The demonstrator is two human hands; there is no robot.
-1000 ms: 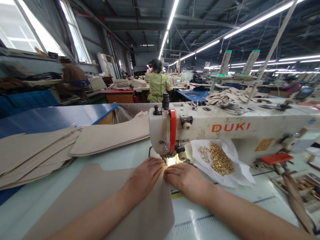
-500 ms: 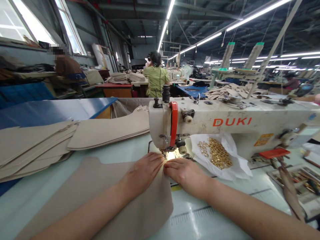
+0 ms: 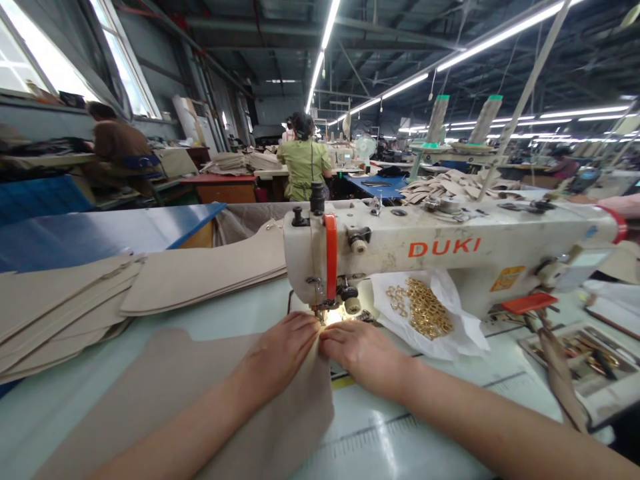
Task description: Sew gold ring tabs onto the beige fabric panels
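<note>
A beige-grey fabric panel (image 3: 190, 367) lies flat on the pale table, its far right edge under the lit needle area of a white sewing machine (image 3: 390, 233). My left hand (image 3: 285, 350) rests on the panel with its fingers together, pressing the fabric just in front of the presser foot. Close beside it, my right hand (image 3: 357, 350) pinches the panel's right edge between thumb and fingers. The fingertips of both hands nearly meet below the needle. Fingers and glare hide the stitching point.
Stacked beige panels (image 3: 200, 277) lie to the left. Behind the needle area, gold metal rings (image 3: 425, 310) sit on white wrapping (image 3: 463, 333). A tool tray (image 3: 595, 360) stands at right. Ahead, a person in a green top (image 3: 305, 163) faces away; another person (image 3: 117, 143) sits at left.
The view has turned slightly right, so the scene sits further left and a little lower. Both hands keep their place on the panel at the needle.
</note>
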